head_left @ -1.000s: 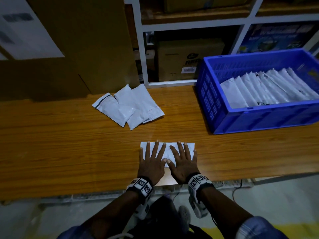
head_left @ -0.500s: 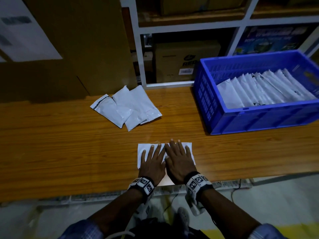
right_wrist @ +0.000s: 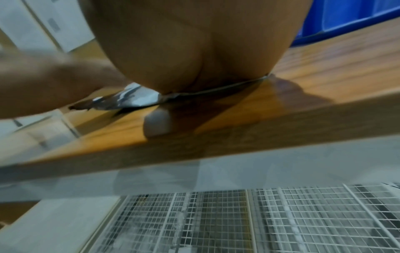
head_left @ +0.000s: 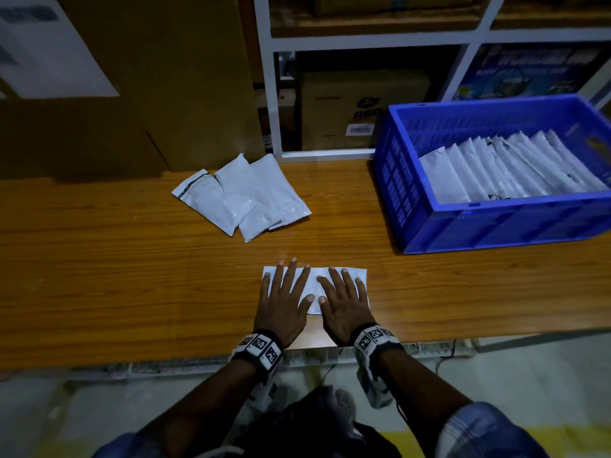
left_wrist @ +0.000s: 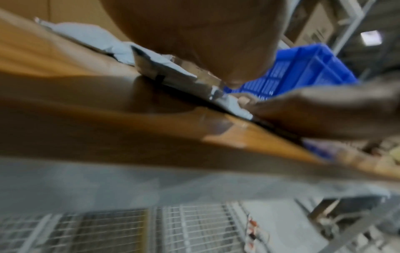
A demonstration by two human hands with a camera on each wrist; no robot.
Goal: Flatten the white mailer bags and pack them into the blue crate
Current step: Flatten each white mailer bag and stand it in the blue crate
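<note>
One white mailer bag (head_left: 312,282) lies flat on the wooden table (head_left: 99,276) near its front edge. My left hand (head_left: 284,294) presses on the bag's left half with straight, spread fingers. My right hand (head_left: 344,299) presses on its right half the same way, thumbs close together. The left wrist view shows the bag's edge (left_wrist: 173,75) under my palm; the right wrist view shows the flattened bag (right_wrist: 138,99) under the heel of my hand. A loose pile of three white mailer bags (head_left: 244,196) lies farther back. The blue crate (head_left: 496,226) at the right holds several flat bags (head_left: 509,170) stacked in a row.
A white shelving frame (head_left: 264,77) with cardboard boxes (head_left: 360,107) stands behind the table. A large brown carton (head_left: 165,81) rises at the back left. A wire mesh shelf (right_wrist: 238,219) runs under the table's front edge.
My hands had drawn together over the middle of the bag half a second ago; now they have spread apart again across it. The bag, pile and crate have not moved.
</note>
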